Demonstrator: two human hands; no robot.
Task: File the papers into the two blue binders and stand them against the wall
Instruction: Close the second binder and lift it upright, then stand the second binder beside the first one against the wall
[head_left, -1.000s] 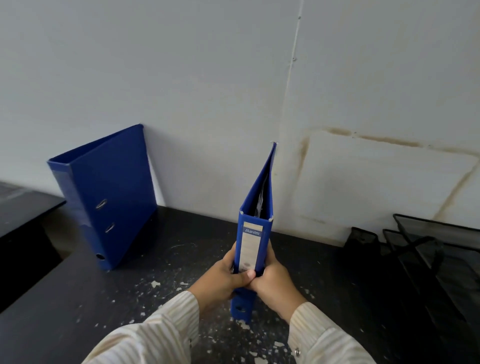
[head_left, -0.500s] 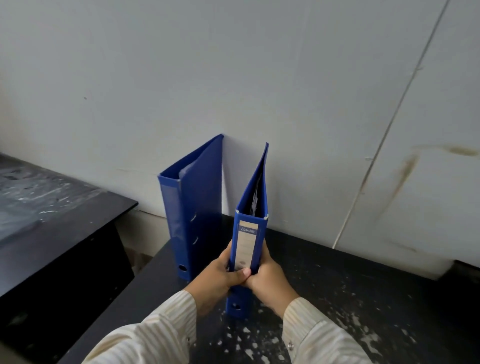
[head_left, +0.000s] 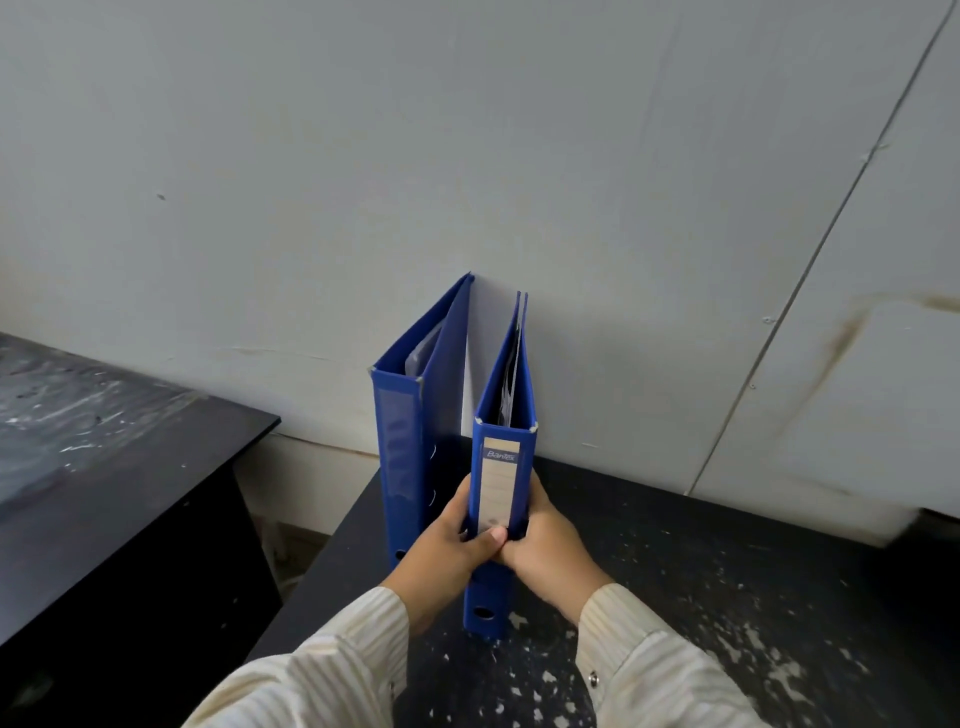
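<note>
Both hands clamp one thing: the left hand (head_left: 447, 545) and right hand (head_left: 550, 551) are closed around the lower spine of a narrow blue lever-arch binder with a pale spine label (head_left: 501, 499), thumbs meeting across the front. It stands upright on the dark, paint-flecked tabletop (head_left: 727, 597), its far edge at or very near the grey wall (head_left: 519, 156), with papers showing inside its top. Just to its left stands a wider blue binder (head_left: 402, 457), also against the wall, a slim gap between them. Risk, as I judge it: released while off-square, the narrow binder could tip sideways into its neighbour and topple both, or slide out at the foot. Loose sheets might also slip out.
</note>
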